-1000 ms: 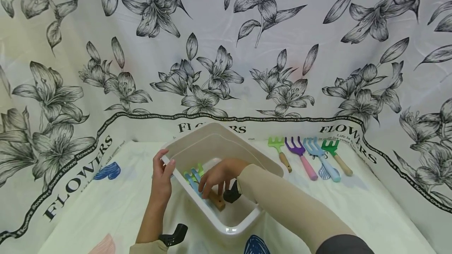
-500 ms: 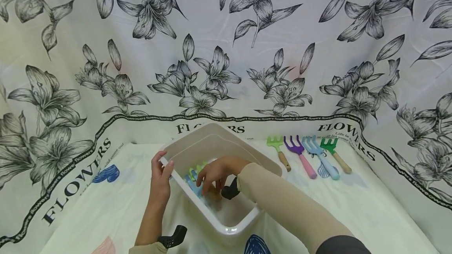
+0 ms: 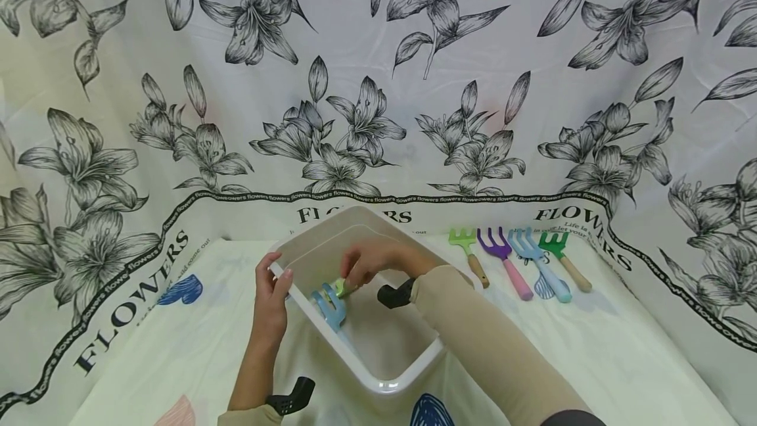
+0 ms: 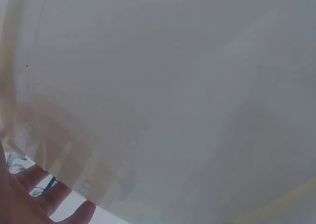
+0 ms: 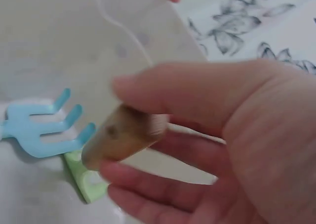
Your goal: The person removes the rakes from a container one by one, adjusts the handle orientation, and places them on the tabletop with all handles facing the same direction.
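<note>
A deep white plastic bin (image 3: 408, 370) is tilted in front of me, and my left hand (image 3: 273, 291) grips its left rim. In the left wrist view the fingers (image 4: 54, 197) of that hand curl over the bin's edge. Inside the bin, my right hand (image 3: 372, 265) pinches the wooden handle (image 5: 121, 137) of a small light-green garden fork, thumb on one side and fingers on the other. The green head (image 5: 89, 182) shows beyond the handle, partly covered by it. Beside it a light-blue garden fork (image 3: 331, 307) lies against the bin's left wall.
Several small garden forks lie in a row on the cloth right of the bin: light green (image 3: 463, 237), purple with a pink handle (image 3: 499, 248), light blue (image 3: 532, 252) and dark green (image 3: 556, 245). A flower-printed curtain (image 3: 378, 97) hangs behind the cloth-covered table (image 3: 177, 347).
My right hand has moved up and toward the bin's far side, bringing the green fork's wooden handle with it. The blue fork is now uncovered. The left hand still holds the rim.
</note>
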Motion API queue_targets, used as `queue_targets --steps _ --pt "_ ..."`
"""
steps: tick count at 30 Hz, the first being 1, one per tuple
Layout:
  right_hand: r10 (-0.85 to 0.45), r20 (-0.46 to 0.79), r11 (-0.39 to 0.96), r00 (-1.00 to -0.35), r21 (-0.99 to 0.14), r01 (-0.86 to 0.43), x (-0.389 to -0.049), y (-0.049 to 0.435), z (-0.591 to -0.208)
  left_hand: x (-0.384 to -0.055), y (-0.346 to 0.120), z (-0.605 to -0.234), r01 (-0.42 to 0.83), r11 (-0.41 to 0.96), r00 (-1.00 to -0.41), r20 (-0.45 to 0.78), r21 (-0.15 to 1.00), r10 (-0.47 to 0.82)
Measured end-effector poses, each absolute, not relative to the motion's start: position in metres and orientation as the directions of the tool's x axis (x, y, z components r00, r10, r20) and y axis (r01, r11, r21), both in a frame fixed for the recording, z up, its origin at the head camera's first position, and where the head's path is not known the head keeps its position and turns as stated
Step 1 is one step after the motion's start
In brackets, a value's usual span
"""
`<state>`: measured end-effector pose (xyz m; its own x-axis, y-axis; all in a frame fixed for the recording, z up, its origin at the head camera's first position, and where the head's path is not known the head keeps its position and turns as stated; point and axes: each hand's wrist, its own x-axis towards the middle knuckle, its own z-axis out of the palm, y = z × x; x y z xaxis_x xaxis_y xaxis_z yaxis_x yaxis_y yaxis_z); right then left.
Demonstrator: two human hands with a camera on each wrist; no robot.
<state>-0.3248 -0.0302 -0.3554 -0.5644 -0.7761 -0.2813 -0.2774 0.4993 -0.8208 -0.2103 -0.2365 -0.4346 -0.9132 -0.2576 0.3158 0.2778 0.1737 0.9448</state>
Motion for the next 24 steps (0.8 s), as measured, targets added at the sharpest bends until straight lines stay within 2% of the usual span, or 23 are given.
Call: queue_targets --steps 3,6,14,20,24 --pt "-0.718 -0.207 0.482 -0.664 -0.837 -0.260 -0.328 -0.027 -0.352 -0.210 -0.236 -0.434 0.285 0.171 -0.912 0.322 0.943 -0.254" --pt "-0.678 -0.156 0.467 -0.718 -0.846 -0.258 -0.330 -0.025 -0.349 -0.210 -0.236 -0.434 0.284 0.174 -0.913 0.321 0.943 -0.252" --pt "-0.643 -0.041 0.421 -0.765 -0.853 -0.308 -0.332 -0.021 -0.344 -0.210 -0.236 -0.433 0.257 0.169 -0.919 0.294 0.952 -0.261" --pt "-0.591 -0.003 0.360 -0.806 -0.896 -0.261 -0.332 -0.013 -0.336 -0.211 -0.237 -0.434 0.256 0.167 -0.918 0.293 0.952 -0.266" --pt "-0.570 -0.023 0.324 -0.821 -0.925 -0.199 -0.331 -0.008 -0.331 -0.213 -0.237 -0.433 0.261 0.165 -0.916 0.298 0.951 -0.269"
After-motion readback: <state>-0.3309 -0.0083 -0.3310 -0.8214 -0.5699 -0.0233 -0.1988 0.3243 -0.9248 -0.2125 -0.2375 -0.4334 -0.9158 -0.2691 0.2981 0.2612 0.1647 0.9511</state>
